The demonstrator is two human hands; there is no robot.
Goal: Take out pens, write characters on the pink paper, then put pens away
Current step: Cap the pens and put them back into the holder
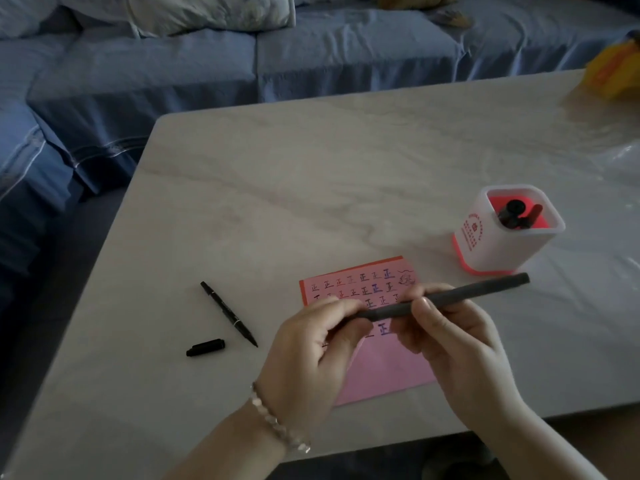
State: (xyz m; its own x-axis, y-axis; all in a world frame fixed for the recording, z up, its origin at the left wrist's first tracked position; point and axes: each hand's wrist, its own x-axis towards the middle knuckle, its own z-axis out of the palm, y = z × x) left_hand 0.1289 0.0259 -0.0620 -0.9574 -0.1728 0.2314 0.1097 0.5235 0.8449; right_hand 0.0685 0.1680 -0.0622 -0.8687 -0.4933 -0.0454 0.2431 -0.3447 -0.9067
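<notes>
Off to the left, a blue fabric sofa (138, 74) wraps round the corner of the pale, marble-veined table (311, 185). On the tabletop lies a slim black marker (228, 313), uncapped, its tip pointing toward the near edge. Its stubby black cap (205, 347) sits just beside it, apart.

The left hand (308, 355), with a pale beaded bracelet (277, 420) on the wrist, is raised above the paper. Its fingers are curled round the left end of a matte dark-grey pen (467, 296). That end is hidden in the grip, so I cannot tell whether it is capped.

Beneath both hands the pink paper (388, 368) lies flat on the table, with rows of small written characters across its upper part. The hands cover the middle rows.

The right hand (453, 341) pinches the pen's barrel between thumb and fingertips. The pen runs nearly level, rising slightly to the right.

Further right stands a white, rounded-square plastic pen holder (498, 247) with a pink-red base and lining, holding dark pens (516, 214). A blurred yellow thing (613, 71) is cut off at the far edge.
</notes>
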